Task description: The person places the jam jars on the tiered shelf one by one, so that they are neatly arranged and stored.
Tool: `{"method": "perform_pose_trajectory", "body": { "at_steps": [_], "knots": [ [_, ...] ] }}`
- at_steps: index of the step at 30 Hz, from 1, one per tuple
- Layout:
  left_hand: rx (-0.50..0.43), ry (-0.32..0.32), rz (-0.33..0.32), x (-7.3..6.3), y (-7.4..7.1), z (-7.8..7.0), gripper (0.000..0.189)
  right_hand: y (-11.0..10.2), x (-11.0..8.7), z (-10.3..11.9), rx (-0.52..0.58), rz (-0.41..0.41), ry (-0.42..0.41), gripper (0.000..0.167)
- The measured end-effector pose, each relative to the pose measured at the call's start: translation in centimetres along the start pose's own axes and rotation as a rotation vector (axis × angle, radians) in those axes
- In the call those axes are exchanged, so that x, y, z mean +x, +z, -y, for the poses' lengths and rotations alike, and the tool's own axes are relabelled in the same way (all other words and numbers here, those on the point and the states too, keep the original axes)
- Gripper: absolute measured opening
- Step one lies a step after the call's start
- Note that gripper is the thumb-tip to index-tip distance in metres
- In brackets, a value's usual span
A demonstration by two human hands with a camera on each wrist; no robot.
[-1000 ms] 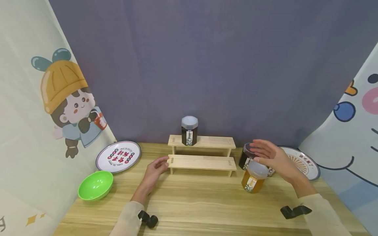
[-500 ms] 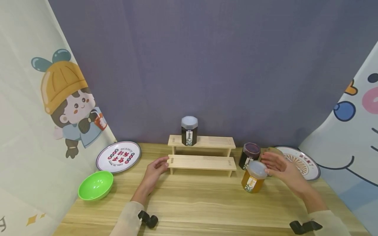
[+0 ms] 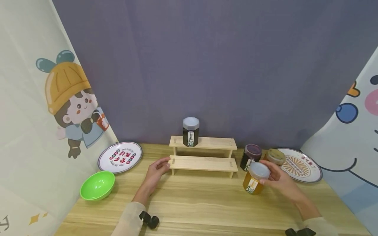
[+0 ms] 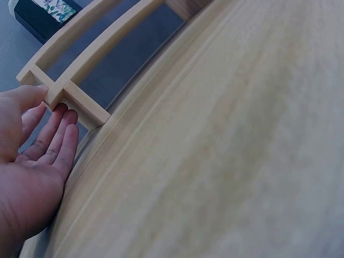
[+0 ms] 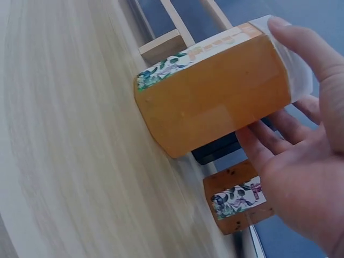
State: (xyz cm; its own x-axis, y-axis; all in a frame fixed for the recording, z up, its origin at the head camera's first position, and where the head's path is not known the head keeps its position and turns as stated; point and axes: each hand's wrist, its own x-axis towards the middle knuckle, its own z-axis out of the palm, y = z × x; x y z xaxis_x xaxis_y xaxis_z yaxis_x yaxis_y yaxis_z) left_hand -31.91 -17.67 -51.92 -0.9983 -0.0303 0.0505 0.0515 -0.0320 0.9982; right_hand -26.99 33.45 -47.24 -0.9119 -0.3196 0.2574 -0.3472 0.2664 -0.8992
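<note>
In the head view my right hand [image 3: 279, 180] grips an amber-filled jar [image 3: 253, 184] near its pale lid. The right wrist view has the thumb on the lid's edge and the fingers behind the jar, which stands upright on the table. My left hand [image 3: 155, 172] pinches the left end of the lower step of a small two-step wooden stand [image 3: 203, 163], thumb above and fingers beneath, as the left wrist view shows. A dark jar [image 3: 190, 136] with a pale lid stands on the upper step, left of its middle.
Behind the held jar are a purple-lidded dark jar [image 3: 251, 156] and a brownish jar [image 3: 275, 156]. A patterned plate [image 3: 314, 172] lies at the right, another plate [image 3: 134, 147] at the left, with a green bowl [image 3: 97, 186] in front of it. A grey curtain [image 3: 206, 65] hangs behind.
My right hand has come down from above the jars and closed round the amber jar. The left hand keeps its place at the stand. The head view has shifted slightly.
</note>
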Motion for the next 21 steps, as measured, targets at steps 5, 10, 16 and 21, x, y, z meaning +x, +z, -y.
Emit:
{"method": "perform_pose_trajectory", "body": {
  "at_steps": [5, 10, 16, 21],
  "knots": [
    [-0.001, 0.001, 0.002, -0.02, 0.00, 0.07, 0.039, 0.55, 0.09, -0.10, 0.029, 0.021, -0.002, 0.076],
    [-0.002, -0.010, 0.004, -0.05, 0.02, 0.02, 0.038, 0.71, 0.07, -0.36, 0.010, -0.007, 0.015, 0.075],
    [0.012, -0.014, 0.004, 0.01, 0.02, 0.00, 0.038, 0.75, 0.19, -0.97, 0.011, -0.030, 0.005, 0.072],
    [0.012, -0.024, 0.012, 0.07, -0.09, -0.07, 0.039, 0.87, 0.19, -0.96, -0.002, -0.052, 0.016, 0.071]
  ]
}}
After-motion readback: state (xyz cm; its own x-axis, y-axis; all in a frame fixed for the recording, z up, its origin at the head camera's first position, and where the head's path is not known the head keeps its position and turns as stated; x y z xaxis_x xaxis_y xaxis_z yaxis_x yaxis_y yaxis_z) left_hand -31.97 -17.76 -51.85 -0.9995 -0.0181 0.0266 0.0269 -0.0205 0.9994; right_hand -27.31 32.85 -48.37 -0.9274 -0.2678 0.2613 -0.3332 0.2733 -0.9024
